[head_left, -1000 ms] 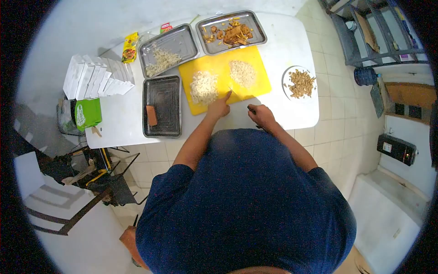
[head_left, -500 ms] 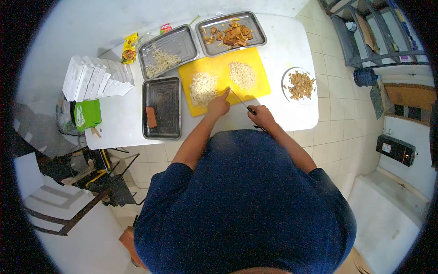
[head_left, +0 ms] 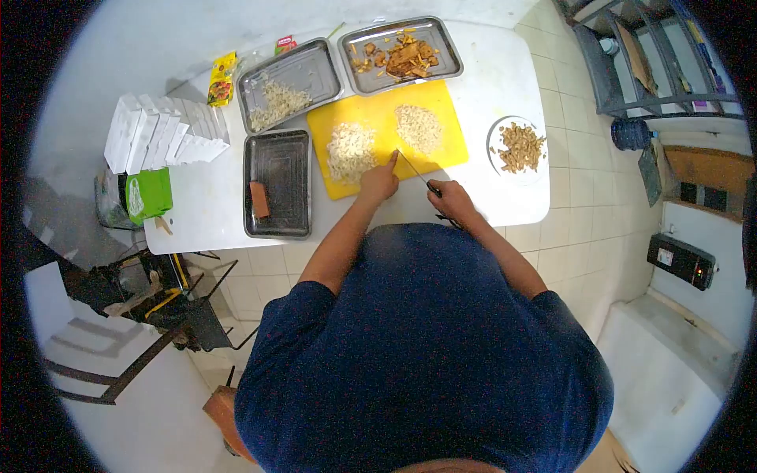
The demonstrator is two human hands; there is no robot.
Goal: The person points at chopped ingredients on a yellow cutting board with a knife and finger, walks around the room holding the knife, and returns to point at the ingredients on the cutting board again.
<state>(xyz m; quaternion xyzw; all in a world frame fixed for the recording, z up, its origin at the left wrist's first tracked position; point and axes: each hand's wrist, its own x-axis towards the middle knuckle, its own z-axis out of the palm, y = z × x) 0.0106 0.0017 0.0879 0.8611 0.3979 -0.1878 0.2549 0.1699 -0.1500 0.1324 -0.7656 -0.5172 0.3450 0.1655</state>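
My right hand (head_left: 451, 199) is closed round the black handle of a knife (head_left: 413, 167), whose thin blade points up and left to the yellow cutting board (head_left: 386, 118). My left hand (head_left: 379, 180) lies at the board's front edge, its index finger stretched out to the blade's tip; whether anything is under that finger is too small to tell. Two piles of chopped pale food lie on the board: a whiter one (head_left: 352, 150) left of my left hand, and a finer one (head_left: 419, 128) beyond the knife tip.
Behind the board are a tray of pale bits (head_left: 327, 82) and a tray of brown pieces (head_left: 452, 63). A dark tray (head_left: 277, 183) with a reddish block stands left. A plate of brown strips (head_left: 520, 147) is right. White boxes (head_left: 146, 134) stand far left.
The knife blade, hardly visible a second ago, now shows plainly between my hands, its tip at my left index finger. My hands have stayed in nearly the same place.
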